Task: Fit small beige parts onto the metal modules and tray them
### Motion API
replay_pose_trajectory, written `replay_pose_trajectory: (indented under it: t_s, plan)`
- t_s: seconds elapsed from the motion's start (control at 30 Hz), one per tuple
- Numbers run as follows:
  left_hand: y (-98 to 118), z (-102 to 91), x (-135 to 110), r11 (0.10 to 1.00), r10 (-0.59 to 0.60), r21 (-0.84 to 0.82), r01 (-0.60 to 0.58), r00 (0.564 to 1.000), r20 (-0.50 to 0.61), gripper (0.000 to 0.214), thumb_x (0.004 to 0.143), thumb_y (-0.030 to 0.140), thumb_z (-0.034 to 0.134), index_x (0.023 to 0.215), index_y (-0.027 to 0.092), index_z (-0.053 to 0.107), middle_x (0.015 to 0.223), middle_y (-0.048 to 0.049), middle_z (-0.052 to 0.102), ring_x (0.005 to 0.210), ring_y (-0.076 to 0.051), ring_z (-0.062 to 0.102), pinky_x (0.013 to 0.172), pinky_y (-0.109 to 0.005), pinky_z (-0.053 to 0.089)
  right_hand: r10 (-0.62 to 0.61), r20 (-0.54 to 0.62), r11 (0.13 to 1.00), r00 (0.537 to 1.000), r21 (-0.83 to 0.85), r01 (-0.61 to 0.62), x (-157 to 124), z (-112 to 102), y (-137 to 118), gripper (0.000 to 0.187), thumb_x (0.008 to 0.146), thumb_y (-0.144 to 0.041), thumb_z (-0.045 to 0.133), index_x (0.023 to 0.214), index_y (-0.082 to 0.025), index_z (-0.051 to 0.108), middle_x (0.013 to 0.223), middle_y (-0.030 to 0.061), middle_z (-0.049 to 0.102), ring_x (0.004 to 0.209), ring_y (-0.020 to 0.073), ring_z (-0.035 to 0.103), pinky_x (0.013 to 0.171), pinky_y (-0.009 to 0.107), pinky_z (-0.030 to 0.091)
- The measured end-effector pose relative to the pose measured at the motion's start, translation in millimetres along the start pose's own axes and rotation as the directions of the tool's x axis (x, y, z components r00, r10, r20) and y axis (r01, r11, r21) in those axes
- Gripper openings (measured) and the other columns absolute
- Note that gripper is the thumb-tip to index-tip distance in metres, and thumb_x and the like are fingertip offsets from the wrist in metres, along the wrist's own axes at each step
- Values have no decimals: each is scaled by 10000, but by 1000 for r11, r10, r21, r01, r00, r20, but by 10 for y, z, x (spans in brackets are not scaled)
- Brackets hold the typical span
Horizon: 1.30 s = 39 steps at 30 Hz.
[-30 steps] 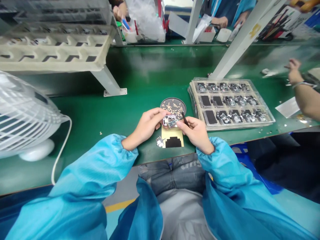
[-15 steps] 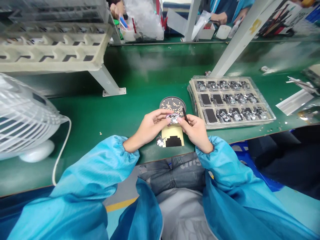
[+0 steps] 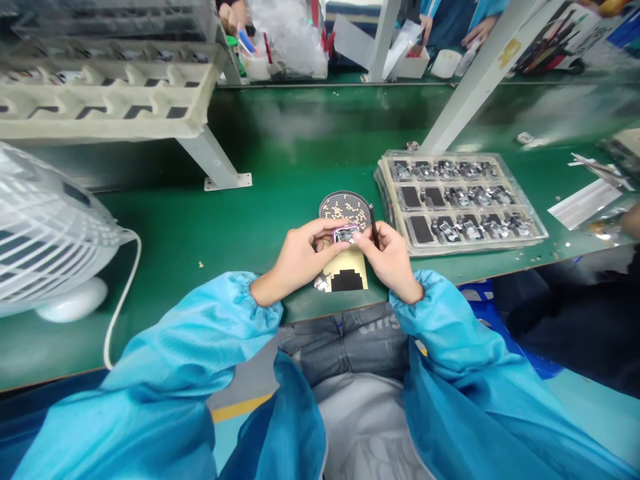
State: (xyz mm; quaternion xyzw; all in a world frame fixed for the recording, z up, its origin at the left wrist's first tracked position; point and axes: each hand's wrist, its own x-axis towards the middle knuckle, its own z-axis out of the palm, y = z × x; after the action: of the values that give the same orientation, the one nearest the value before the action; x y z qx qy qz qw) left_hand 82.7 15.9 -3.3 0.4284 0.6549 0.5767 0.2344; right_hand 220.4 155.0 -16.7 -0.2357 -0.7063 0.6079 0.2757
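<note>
My left hand (image 3: pixel 299 256) pinches a small shiny metal part (image 3: pixel 346 234) just above the green bench. My right hand (image 3: pixel 391 257) meets it from the right, fingers closed on the same part, with thin black tweezers (image 3: pixel 373 225) sticking up from its grip. Under the hands lies a yellow sheet of black stickers (image 3: pixel 347 273), with another small metal part (image 3: pixel 320 283) at its left edge. A round perforated dish (image 3: pixel 340 204) sits just behind the hands.
A clear tray of metal parts and black pads (image 3: pixel 463 203) lies to the right. A white fan (image 3: pixel 45 233) with its cord stands at the left. A beige rack (image 3: pixel 107 93) on a white leg (image 3: pixel 213 160) is behind. Other people's hands (image 3: pixel 480 30) work at the far bench.
The part and both hands have drawn slightly closer together and nearer the dish. The tweezers now point more upright. The co-worker's arm at the right edge has withdrawn.
</note>
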Motion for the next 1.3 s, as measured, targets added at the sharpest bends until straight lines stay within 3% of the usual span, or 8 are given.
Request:
replay_pose_trajectory:
  t_s: [0.13, 0.33, 0.53, 0.63, 0.73, 0.87, 1.1, 1.3]
  plan:
    - [60, 26, 13, 951, -120, -276, 135, 990, 70, 518, 783, 408, 896, 1196, 141, 733, 1217, -145, 759, 1127, -276, 733, 993, -381, 599, -55, 20, 998, 998, 36, 55, -5, 0, 37, 431, 823, -566, 809, 1023, -235, 619, 969, 33, 683, 921, 189, 663, 842, 329, 565]
    - [82, 42, 10, 911, -174, -361, 197, 980, 95, 494, 779, 383, 902, 1162, 120, 735, 1201, -152, 764, 1116, -270, 739, 1005, -391, 601, -28, 35, 996, 999, 82, 25, -16, 12, 14, 389, 776, -524, 855, 947, -221, 680, 912, 27, 710, 877, 193, 674, 827, 344, 575]
    - [82, 75, 14, 919, -174, -345, 192, 981, 83, 484, 750, 414, 915, 1107, 135, 744, 1196, -138, 762, 1111, -264, 732, 1009, -380, 593, 10, 43, 997, 999, 78, -13, -23, 10, 12, 359, 762, -497, 857, 904, -208, 700, 885, 26, 715, 804, 181, 662, 754, 328, 568]
    - [49, 101, 20, 929, -186, -306, 210, 977, 106, 473, 800, 434, 866, 1144, 138, 733, 1170, -132, 767, 1027, -245, 748, 935, -355, 614, 22, 28, 998, 999, 64, -24, -23, 6, 27, 359, 758, -487, 861, 911, -203, 704, 870, 24, 710, 781, 176, 655, 730, 316, 564]
    - [9, 109, 16, 966, -169, -184, 184, 981, 96, 411, 866, 427, 794, 1150, 134, 739, 1086, -111, 784, 925, -222, 752, 845, -327, 619, 21, 36, 998, 999, 59, -23, -18, 3, 49, 370, 760, -499, 864, 917, -200, 711, 867, 22, 711, 780, 176, 655, 723, 309, 565]
    - [-19, 84, 12, 997, -69, -24, 69, 997, 23, 320, 894, 373, 760, 1134, 160, 775, 1125, -88, 787, 982, -227, 745, 857, -319, 607, -20, 94, 996, 995, 87, 12, -7, 5, 76, 379, 795, -521, 838, 953, -193, 734, 927, 37, 734, 856, 191, 673, 760, 313, 569]
    - [-38, 115, -19, 989, -94, -117, 95, 996, 10, 359, 862, 405, 799, 1123, 158, 785, 1101, -88, 796, 971, -242, 753, 850, -337, 619, -13, 107, 996, 994, 91, 3, 15, 0, 59, 417, 750, -534, 881, 825, -184, 669, 767, -7, 661, 728, 149, 595, 677, 279, 491]
    - [-28, 171, -49, 998, -39, -56, 35, 996, -78, 283, 879, 363, 752, 1066, 156, 796, 1019, -76, 802, 874, -211, 747, 762, -302, 606, -2, 94, 991, 996, 134, -11, 21, 12, 82, 408, 733, -500, 905, 837, -179, 675, 783, -4, 682, 751, 150, 617, 712, 283, 507]
